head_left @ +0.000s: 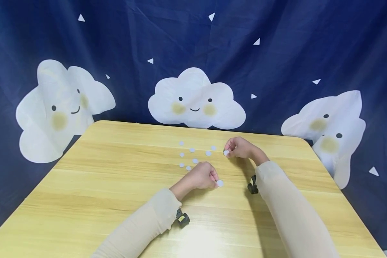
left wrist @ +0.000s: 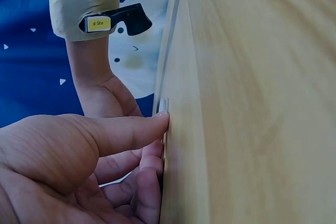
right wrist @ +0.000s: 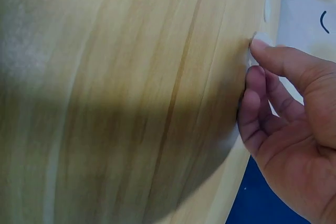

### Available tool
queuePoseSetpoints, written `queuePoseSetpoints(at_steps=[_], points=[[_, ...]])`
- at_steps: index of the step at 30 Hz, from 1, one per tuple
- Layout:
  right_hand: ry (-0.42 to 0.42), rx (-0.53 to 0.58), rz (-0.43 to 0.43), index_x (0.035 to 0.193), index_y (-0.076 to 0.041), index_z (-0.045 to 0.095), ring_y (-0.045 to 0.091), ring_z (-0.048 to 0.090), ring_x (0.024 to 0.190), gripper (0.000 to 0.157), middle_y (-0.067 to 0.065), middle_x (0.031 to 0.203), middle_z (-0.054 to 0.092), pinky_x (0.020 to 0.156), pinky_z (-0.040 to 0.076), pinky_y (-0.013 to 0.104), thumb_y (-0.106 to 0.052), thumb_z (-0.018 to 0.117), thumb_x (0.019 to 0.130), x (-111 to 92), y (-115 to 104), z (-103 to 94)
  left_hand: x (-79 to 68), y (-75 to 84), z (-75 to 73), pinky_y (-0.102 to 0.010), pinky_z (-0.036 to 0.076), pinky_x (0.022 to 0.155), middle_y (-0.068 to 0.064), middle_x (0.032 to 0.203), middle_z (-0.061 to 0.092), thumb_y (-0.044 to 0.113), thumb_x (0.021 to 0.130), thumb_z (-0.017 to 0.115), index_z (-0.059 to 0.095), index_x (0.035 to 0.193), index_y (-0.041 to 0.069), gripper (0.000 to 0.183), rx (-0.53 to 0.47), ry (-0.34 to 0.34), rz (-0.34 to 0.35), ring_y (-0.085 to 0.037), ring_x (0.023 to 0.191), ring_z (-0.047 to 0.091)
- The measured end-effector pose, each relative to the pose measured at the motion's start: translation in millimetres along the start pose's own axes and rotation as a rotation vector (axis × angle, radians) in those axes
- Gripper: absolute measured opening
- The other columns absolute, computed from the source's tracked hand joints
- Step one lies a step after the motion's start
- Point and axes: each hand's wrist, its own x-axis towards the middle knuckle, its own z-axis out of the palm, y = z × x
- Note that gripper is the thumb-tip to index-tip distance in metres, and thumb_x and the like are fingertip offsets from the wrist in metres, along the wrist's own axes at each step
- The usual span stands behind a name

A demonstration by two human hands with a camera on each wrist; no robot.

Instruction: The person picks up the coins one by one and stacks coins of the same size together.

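Note:
Near the middle of the table, my left hand [head_left: 201, 175] pinches a small round white disc [head_left: 220, 183] at its fingertips. In the left wrist view this disc [left wrist: 164, 105] shows edge-on past the thumb tip, close to the wood. Farther back and to the right, my right hand [head_left: 240, 147] holds another white disc [head_left: 226, 152] between thumb and fingers. From the right wrist, part of that disc [right wrist: 261, 38] peeks out beyond the thumb, right at the tabletop. Several loose white discs [head_left: 208, 153] lie flat between and behind the hands.
The light wooden table [head_left: 84, 186] has rounded far corners. Behind it hangs a dark blue curtain [head_left: 193, 39] printed with smiling clouds and small white triangles. A black wrist camera [head_left: 182, 218] sits at the left cuff, another camera [head_left: 253, 185] at the right.

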Motion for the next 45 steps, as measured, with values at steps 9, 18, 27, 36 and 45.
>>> queuePoseSetpoints(at_steps=[9, 18, 27, 36, 45], points=[[0.016, 0.098, -0.053, 0.105, 0.006, 0.069, 0.017, 0.056, 0.078, 0.016, 0.013, 0.092, 0.069, 0.069, 0.048, 0.025, 0.003, 0.069, 0.089, -11, 0, 0.2, 0.0, -0.2, 0.3, -0.024, 0.052, 0.066, 0.002, 0.077, 0.066, 0.005, 0.079, 0.087, 0.073, 0.082, 0.013, 0.017, 0.0, -0.012, -0.002, -0.013, 0.071, 0.06], [-0.005, 0.203, -0.085, 0.107, 0.008, 0.07, 0.019, 0.06, 0.082, 0.018, 0.018, 0.099, 0.072, 0.071, 0.05, 0.024, 0.008, 0.065, 0.09, -19, 1, 6.9, -0.3, 0.1, -0.3, -0.024, 0.051, 0.065, 0.002, 0.076, 0.066, 0.005, 0.078, 0.087, 0.072, 0.08, 0.014, 0.017, -0.006, -0.007, -0.008, -0.013, 0.07, 0.06], [-0.046, 0.196, -0.11, 0.106, 0.005, 0.071, 0.021, 0.062, 0.085, 0.02, 0.017, 0.097, 0.073, 0.075, 0.05, 0.026, 0.008, 0.068, 0.087, -28, -2, 12.6, 0.9, 0.3, 0.3, -0.024, 0.051, 0.066, 0.002, 0.076, 0.066, 0.005, 0.078, 0.087, 0.073, 0.081, 0.014, 0.017, -0.004, -0.01, -0.016, -0.012, 0.071, 0.06], [-0.1, 0.195, -0.172, 0.105, 0.004, 0.071, 0.022, 0.065, 0.088, 0.018, 0.015, 0.095, 0.072, 0.081, 0.054, 0.031, 0.008, 0.067, 0.089, -38, -5, 17.1, 0.1, -0.2, -0.9, -0.024, 0.051, 0.064, 0.002, 0.077, 0.066, 0.006, 0.079, 0.087, 0.073, 0.082, 0.013, 0.017, -0.005, -0.011, -0.018, -0.013, 0.07, 0.06], [-0.124, 0.195, -0.191, 0.105, 0.003, 0.071, 0.02, 0.065, 0.086, 0.017, 0.014, 0.094, 0.071, 0.076, 0.055, 0.029, 0.006, 0.068, 0.089, -52, -8, 20.2, -0.2, 1.6, -0.7, -0.024, 0.051, 0.063, 0.0, 0.077, 0.066, 0.004, 0.078, 0.087, 0.072, 0.081, 0.012, 0.017, -0.016, -0.013, -0.02, -0.014, 0.07, 0.059]])
